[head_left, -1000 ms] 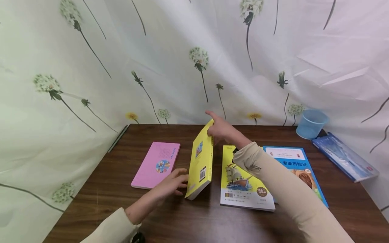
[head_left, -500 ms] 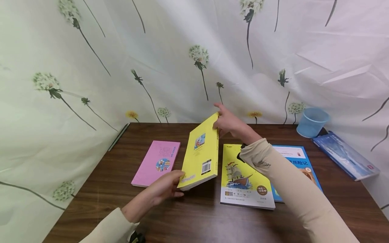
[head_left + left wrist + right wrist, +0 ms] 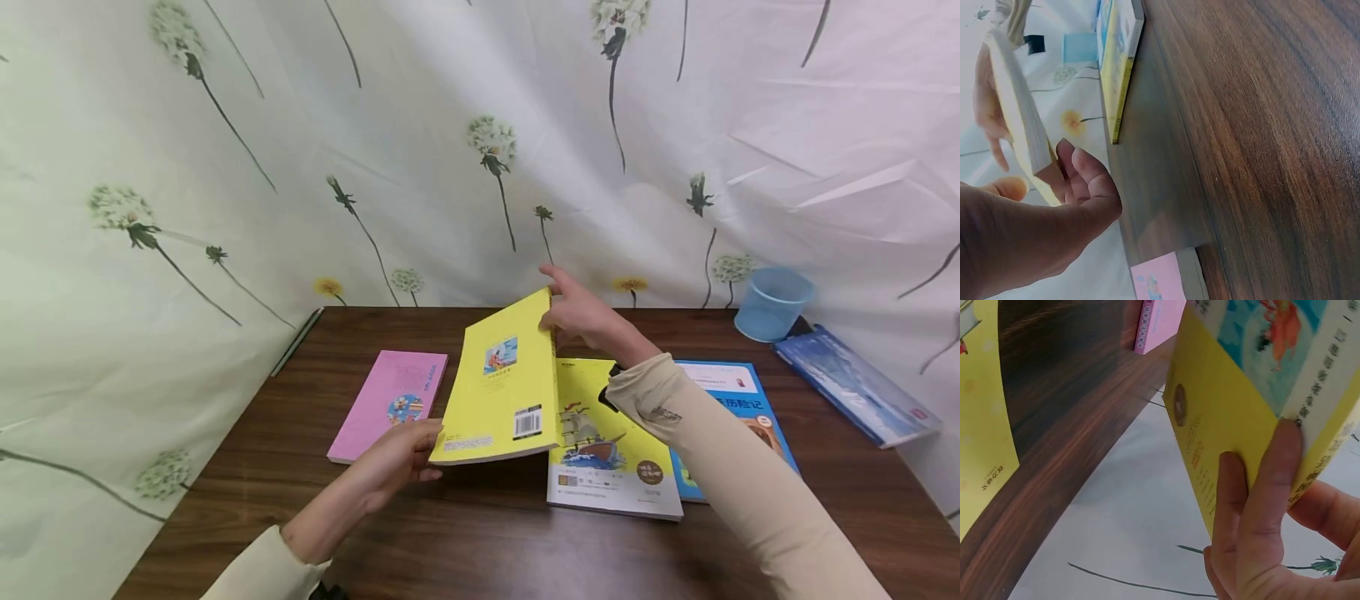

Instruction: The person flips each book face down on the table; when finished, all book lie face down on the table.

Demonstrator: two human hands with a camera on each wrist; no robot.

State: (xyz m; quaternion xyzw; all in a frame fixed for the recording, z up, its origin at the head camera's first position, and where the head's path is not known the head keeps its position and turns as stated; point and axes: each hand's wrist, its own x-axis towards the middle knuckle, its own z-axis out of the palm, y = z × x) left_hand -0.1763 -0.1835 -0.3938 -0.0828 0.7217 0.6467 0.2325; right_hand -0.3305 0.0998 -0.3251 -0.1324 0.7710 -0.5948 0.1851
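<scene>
Fingers [image 3: 1266, 506] of the right hand [image 3: 588, 321] and left hand [image 3: 393, 461] pinch a yellow paperback [image 3: 495, 400] by diagonal corners; even support should keep it clear of the sailing-ship book [image 3: 618, 454].

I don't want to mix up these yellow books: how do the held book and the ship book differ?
The held book is tilted in the left hand and right hand; the ship book lies flat on the table. In the head view, the held book shows a barcode; the ship book shows a sailing ship and white lower band. Both show largely yellow covers.
</scene>
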